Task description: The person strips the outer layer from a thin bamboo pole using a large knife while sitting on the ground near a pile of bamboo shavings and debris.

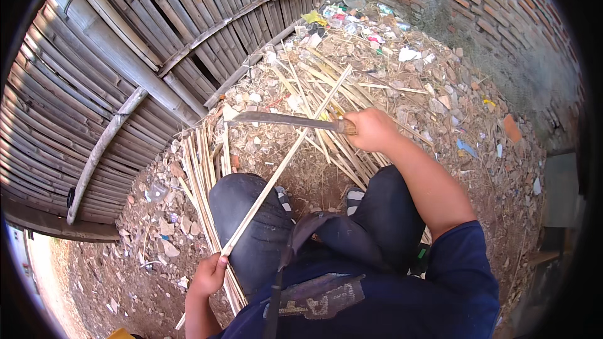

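Observation:
My left hand (208,274), low on the left, grips the near end of a long pale bamboo strip (270,186). The strip slants up and away to the right across my left knee. In my right hand (372,130) is the wooden handle of a machete (282,119). Its long dark blade points left and crosses the strip in the picture; whether they touch I cannot tell. Beside my left leg lies a bundle of similar strips (200,176). More strips (336,88) are heaped on the ground beyond my knees and by my right leg.
A bamboo wall (125,88) rises on the left, braced by thick poles. At the far right stands a brick wall (496,6). Stones, broken brick and litter (352,19) cover the dirt ground. A grey slab-like object (561,188) is at the right edge.

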`<state>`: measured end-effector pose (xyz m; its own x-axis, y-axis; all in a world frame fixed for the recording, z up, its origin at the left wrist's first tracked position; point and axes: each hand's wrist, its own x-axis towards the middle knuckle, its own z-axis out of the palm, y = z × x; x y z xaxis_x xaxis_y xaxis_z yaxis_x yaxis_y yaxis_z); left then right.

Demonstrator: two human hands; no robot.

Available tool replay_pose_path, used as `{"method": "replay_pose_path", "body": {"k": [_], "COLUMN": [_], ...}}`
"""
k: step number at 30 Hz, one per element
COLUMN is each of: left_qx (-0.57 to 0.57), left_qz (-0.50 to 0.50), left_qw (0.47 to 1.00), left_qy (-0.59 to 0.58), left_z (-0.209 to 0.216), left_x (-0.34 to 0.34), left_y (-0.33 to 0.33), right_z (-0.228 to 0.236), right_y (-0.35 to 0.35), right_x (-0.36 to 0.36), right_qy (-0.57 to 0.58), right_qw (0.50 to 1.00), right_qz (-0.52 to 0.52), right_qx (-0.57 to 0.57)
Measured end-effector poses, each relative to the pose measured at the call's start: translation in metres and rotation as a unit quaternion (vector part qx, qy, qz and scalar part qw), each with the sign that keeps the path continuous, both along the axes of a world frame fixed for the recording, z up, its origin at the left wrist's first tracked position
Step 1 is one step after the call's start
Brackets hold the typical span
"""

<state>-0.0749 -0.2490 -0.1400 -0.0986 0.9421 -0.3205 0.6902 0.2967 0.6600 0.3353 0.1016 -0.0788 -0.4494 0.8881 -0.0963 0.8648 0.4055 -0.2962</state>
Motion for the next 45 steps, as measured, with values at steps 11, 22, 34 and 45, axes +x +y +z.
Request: {"method": "replay_pose_path", "body": {"k": [11, 22, 34, 45], "left_qx": [0.135, 0.096, 0.119, 0.108], "left_qz": [0.096, 0.093, 0.095, 0.074], "left_qw": [0.977, 0.967, 0.969, 0.964], "left_qy": [0.135, 0.215, 0.195, 0.230], "left_z": [-0.036, -0.041, -0.041, -0.037], "left_x": [0.035, 0.022, 0.024, 0.016], "left_y": [-0.014, -0.012, 0.001, 0.006], "right_z": [-0.005, -0.017, -0.045, -0.048], "right_y": [-0.032, -0.019, 0.007, 0.033], "right_x": [-0.071, -0.070, -0.057, -0.036], "right_qy": [0.034, -0.066, 0.066, 0.099], "right_qw": [0.993, 0.987, 0.996, 0.990], "right_qz": [0.112, 0.148, 0.035, -0.065], "right_qx": [-0.029, -0.013, -0.050, -0.079]}}
